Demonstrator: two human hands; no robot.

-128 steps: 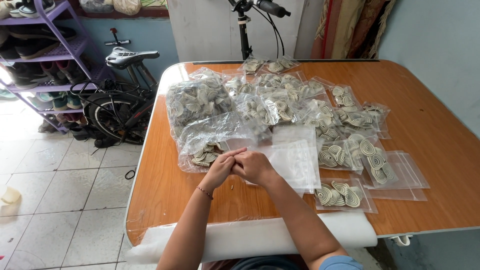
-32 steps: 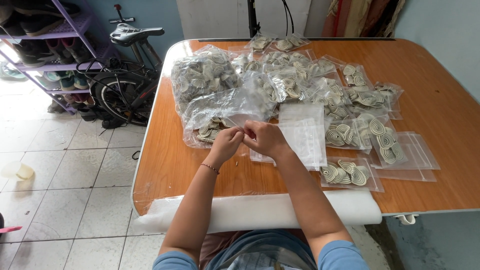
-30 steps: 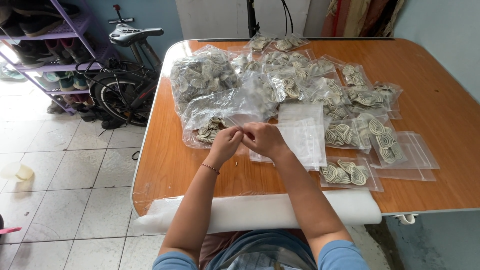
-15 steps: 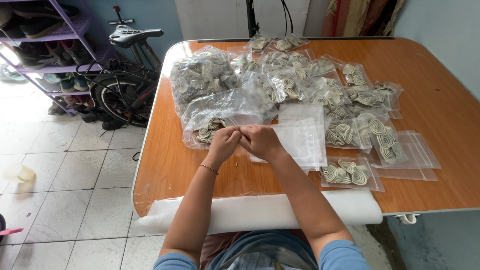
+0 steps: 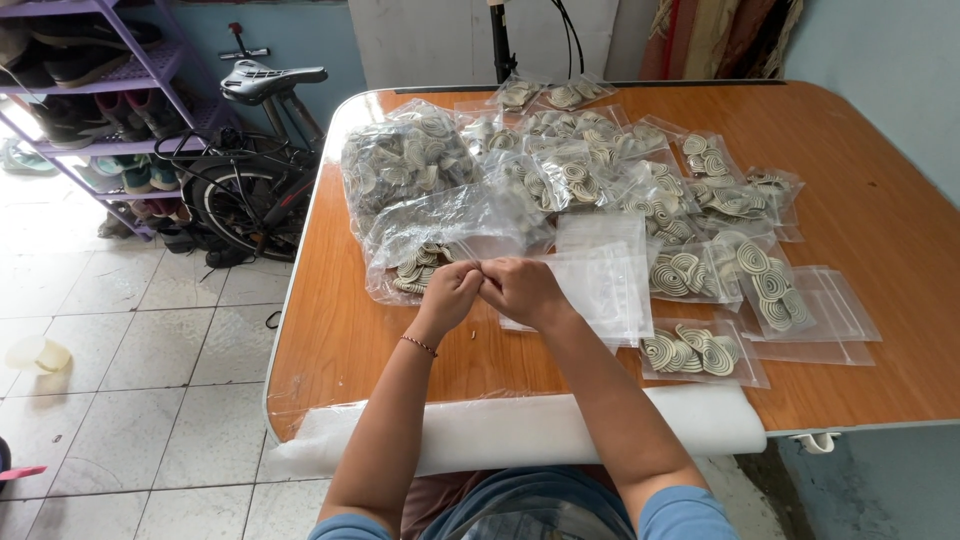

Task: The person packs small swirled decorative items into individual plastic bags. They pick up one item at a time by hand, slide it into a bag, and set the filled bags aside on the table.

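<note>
Head view: many small clear bags (image 5: 690,275) already lie filled with coiled pieces across the orange table (image 5: 860,150), while one big open bag (image 5: 430,235) holds more loose. Left hand (image 5: 450,293) and right hand (image 5: 520,288) meet fingertip to fingertip, pinching something too small to identify, just above the flat empty bags (image 5: 600,275).

Table (image 5: 880,200): orange-brown wood grain, pale edge. Small bags (image 5: 700,270) on the table: clear plastic, holding cream-and-grey spiral-patterned pieces. Large bag (image 5: 410,160) at the table's far left: clear, same spiral pieces. Foam roll (image 5: 520,430) along the table's near edge: white. Bracelet (image 5: 418,344) above the table: red. Shelf rack (image 5: 110,90) left of the table: purple. Bicycle (image 5: 250,170) beside the table: black. Floor tiles (image 5: 120,380): off-white.
</note>
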